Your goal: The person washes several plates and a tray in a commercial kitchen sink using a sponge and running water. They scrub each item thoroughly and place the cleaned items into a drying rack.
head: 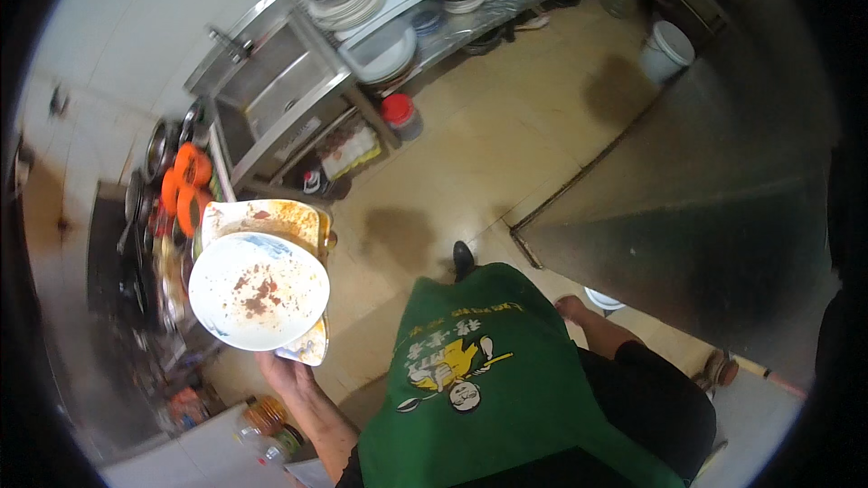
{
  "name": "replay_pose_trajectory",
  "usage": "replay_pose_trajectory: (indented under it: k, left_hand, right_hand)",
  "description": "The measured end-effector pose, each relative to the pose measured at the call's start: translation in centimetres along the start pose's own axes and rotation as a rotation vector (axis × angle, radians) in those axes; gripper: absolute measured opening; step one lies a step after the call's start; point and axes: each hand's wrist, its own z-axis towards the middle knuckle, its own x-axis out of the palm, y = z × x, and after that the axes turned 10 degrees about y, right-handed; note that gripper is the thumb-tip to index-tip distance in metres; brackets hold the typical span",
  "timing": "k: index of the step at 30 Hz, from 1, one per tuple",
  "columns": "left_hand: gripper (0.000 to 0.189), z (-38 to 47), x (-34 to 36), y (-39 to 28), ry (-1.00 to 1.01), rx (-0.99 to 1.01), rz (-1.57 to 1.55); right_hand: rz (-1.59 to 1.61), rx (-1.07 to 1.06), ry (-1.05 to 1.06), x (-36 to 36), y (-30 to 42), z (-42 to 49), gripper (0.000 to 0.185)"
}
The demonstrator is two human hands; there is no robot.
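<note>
My left hand holds a stack of used dishes from below, at the left of the view. On top is a white oval plate with blue marks and reddish-brown food scraps. Beneath it, a squarish white dish smeared with orange sauce sticks out on both sides. More of the stack is hidden. My right hand hangs low beside the green apron, partly hidden by it; its fingers are not clear.
A steel sink with a tap stands at upper left, beside shelves of stacked plates. A red-lidded tub is on the floor. Orange containers and pans line the left side. A large steel surface fills the right; a white bucket stands beyond.
</note>
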Motion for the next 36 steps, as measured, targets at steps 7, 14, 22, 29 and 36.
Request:
replay_pose_trajectory:
  k: [7,14,22,29,36]
  left_hand:
    - [0.048,18.4,7.5,-2.8,0.104,-0.076,0.12]
    - [0.052,32.6,21.0,-4.9,0.179,-0.256,0.264]
    - [0.048,38.8,44.3,-5.9,0.346,-0.383,0.245]
    - [0.048,40.3,59.6,2.2,0.197,-0.403,0.196]
    - [0.042,53.1,81.4,13.3,0.404,-0.429,0.191]
  right_hand:
    - [0.72,0.448,-0.191,-7.8,13.4,0.5,0.025]
    - [0.718,0.108,-0.22,-22.1,24.7,4.0,0.045]
    - [0.223,0.166,-0.405,-41.0,26.8,0.8,0.037]
    - [0.362,0.433,-0.287,-54.1,22.5,-6.4,0.04]
    - [0.395,0.144,-0.371,-77.2,15.3,-0.4,0.041]
